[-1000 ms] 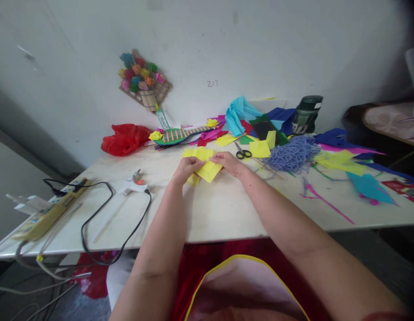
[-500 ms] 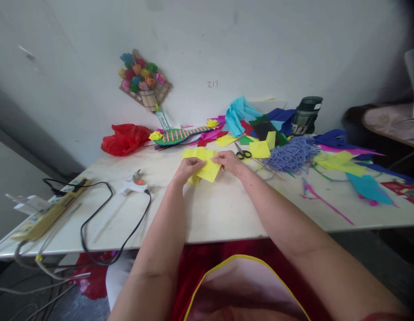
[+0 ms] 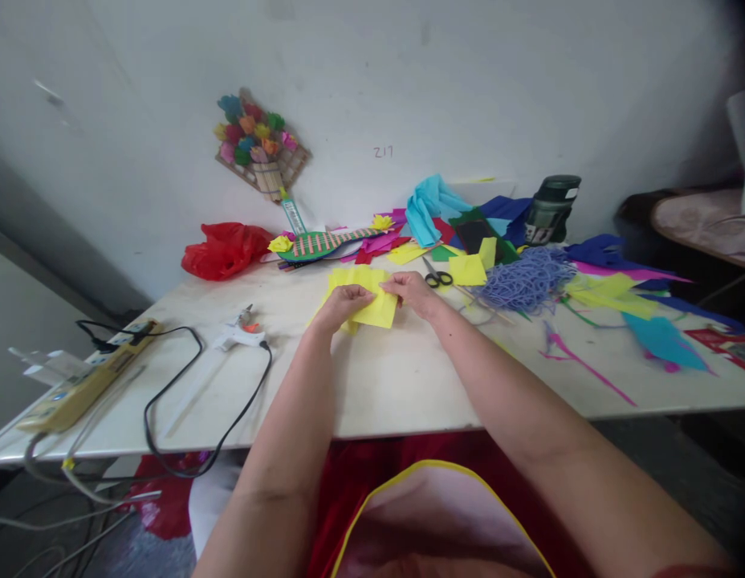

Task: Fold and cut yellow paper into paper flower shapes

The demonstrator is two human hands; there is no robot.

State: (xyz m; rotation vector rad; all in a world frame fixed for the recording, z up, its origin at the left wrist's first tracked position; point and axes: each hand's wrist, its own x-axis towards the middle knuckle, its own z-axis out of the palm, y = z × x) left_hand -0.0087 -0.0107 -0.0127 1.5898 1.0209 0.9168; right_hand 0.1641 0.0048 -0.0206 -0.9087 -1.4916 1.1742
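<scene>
**Both hands pinching a yellow paper square**

The white table (image 3: 409,377) is carrying a big spread of colored paper scraps (image 3: 613,293). A red plastic bag (image 3: 225,250) is sitting bunched by the wall, contents hidden. Mid-table, the left hand (image 3: 342,303) and right hand (image 3: 416,291) are each gripping the yellow paper square (image 3: 378,308), pressing it against the tabletop. Black scissors (image 3: 437,276) are lying just beyond.

We saw soft, even daylight with no hard glare; the white table (image 3: 409,377) was bright, shadows under it deep. Edges bowed and darkened at the right corners. Beyond the fingers (image 3: 364,295), the far clutter stayed fairly sharp.
</scene>
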